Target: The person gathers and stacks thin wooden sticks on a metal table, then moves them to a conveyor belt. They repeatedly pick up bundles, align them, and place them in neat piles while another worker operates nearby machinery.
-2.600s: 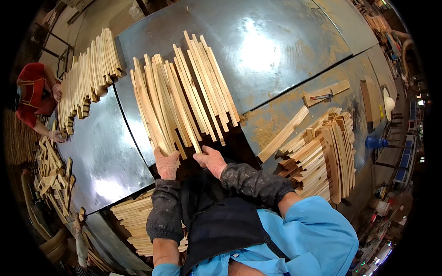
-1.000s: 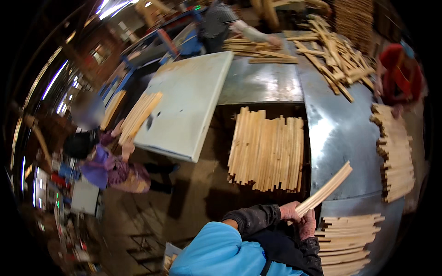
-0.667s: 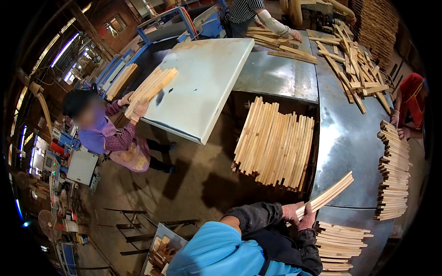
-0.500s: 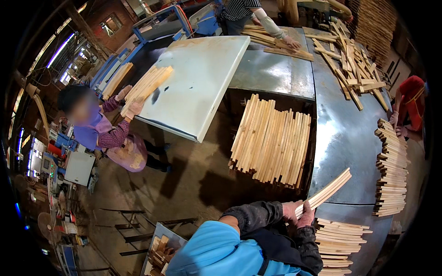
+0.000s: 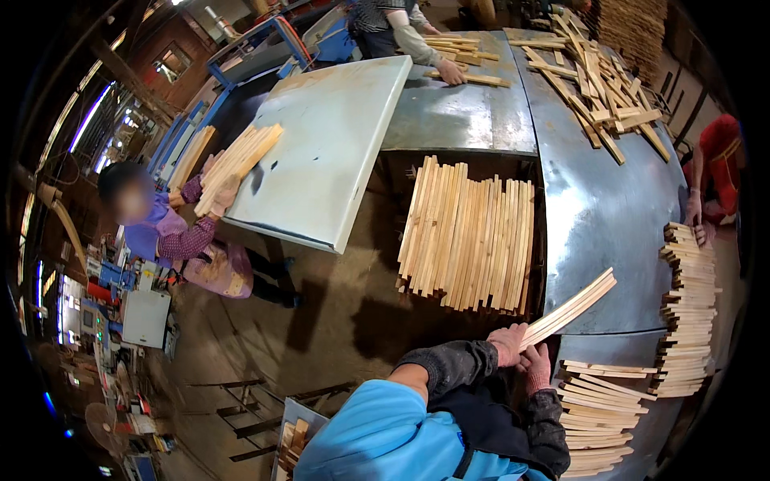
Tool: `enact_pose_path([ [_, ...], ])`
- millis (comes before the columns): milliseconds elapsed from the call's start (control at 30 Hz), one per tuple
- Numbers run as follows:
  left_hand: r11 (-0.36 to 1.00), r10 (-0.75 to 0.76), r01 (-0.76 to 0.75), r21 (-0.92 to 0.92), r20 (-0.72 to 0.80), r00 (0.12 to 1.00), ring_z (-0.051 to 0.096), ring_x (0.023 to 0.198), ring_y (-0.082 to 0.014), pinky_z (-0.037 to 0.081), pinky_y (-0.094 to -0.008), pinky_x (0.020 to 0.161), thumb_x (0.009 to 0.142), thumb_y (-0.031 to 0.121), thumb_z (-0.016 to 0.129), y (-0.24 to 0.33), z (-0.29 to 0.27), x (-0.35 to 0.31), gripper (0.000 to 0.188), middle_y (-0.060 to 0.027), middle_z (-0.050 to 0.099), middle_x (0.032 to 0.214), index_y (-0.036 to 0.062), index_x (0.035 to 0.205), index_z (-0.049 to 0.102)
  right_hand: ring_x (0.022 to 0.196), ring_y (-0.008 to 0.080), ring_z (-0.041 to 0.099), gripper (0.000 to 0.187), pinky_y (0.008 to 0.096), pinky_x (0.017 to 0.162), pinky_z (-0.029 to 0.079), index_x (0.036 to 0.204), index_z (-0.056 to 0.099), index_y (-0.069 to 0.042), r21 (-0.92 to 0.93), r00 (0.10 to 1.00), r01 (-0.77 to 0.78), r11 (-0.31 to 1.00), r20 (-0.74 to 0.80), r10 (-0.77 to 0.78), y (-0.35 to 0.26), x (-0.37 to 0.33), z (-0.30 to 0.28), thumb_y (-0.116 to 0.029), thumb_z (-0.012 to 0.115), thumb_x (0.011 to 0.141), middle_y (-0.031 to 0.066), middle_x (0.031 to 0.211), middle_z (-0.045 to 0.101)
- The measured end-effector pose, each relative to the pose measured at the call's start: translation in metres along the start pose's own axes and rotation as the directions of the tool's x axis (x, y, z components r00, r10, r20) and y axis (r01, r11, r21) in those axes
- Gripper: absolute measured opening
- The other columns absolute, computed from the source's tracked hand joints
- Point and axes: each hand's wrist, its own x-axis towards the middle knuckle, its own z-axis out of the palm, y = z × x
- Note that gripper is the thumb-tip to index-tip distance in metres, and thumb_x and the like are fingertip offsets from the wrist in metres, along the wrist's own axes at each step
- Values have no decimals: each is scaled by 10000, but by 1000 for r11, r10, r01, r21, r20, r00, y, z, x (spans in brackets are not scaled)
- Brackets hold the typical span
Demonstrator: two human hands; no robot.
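Note:
My left hand (image 5: 506, 345), in a pinkish work glove, is closed round the near end of a small bundle of light wooden strips (image 5: 571, 309). The bundle slants up and to the right over the metal table's edge. Just below that end is my right hand (image 5: 536, 370), gloved too, its thumb and fingers apart. Whether its fingertips touch the strips I cannot tell. Beside my right forearm, a stack of wooden strips (image 5: 601, 417) lies on the metal table (image 5: 601, 216).
Left of the table stands a big block of stacked strips (image 5: 468, 232). Another row (image 5: 687, 313) lines the right edge, by a person in red (image 5: 716, 168). Loose pieces (image 5: 609, 96) pile up far right. A co-worker (image 5: 172, 216) holds strips over a pale tilted board (image 5: 321, 144).
The view has shifted slightly. My right hand has drawn back a little from the strips, while my left keeps its hold. The far co-worker's hand has moved left along a board.

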Motion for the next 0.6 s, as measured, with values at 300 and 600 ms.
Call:
enact_pose_path([
  [300,978,210,-210,9,-54,976,686,876,-417,565,-522,752,728,297,775,-18,-8,51,579,-213,696,998,39,1221,616,709,97,509,192,295,648,444,970,516,-100,-60,998,36,998,50,-33,42,-80,-42,-202,653,1057,-11,781,511],
  [600,951,300,-292,97,-77,951,652,1194,-444,512,-471,1059,738,121,836,20,6,118,783,-256,664,1300,21,1444,513,1011,235,665,849,380,908,588,1657,351,21,360,913,112,926,-406,48,142,-117,-77,-321,764,999,148,1238,674],
])
